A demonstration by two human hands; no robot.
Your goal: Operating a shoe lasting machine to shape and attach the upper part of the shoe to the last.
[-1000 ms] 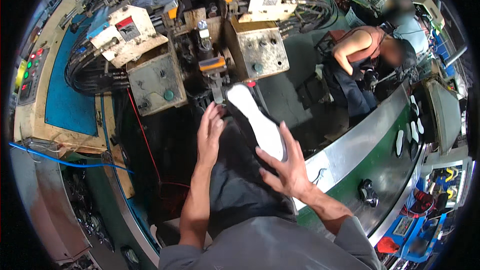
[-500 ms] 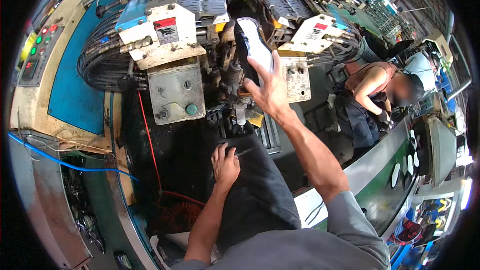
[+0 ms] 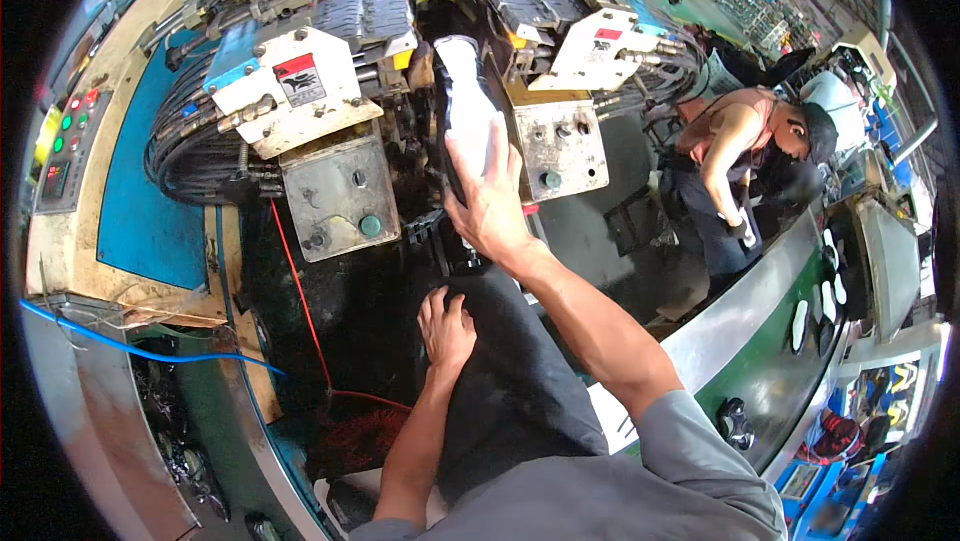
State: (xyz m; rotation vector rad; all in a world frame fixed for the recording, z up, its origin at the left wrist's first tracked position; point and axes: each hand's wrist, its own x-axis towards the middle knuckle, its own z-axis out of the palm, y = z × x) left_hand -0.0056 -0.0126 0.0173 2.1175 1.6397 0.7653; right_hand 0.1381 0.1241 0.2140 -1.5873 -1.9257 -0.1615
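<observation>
A black shoe upper with a white sole side facing up (image 3: 462,81) sits in the middle of the machine (image 3: 320,83), its far end between the two metal jaws. My right hand (image 3: 490,203) holds the near end of this shoe, fingers laid over the white face and the thumb toward its left edge. The palm hides part of that end. My left hand (image 3: 446,333) lies on my dark-trousered thigh (image 3: 500,371), its fingers slightly bent and apart, holding nothing.
A control panel (image 3: 68,156) with lit buttons stands at the left. Blue (image 3: 150,343) and red hoses run low on that side. To the right, a person (image 3: 745,161) works beside a green conveyor (image 3: 765,381) carrying white soles and a dark shoe (image 3: 735,423).
The shoe now sits straighter between the jaws, and my right hand has closed on its near end. My view has shifted slightly. My left hand stays on the thigh.
</observation>
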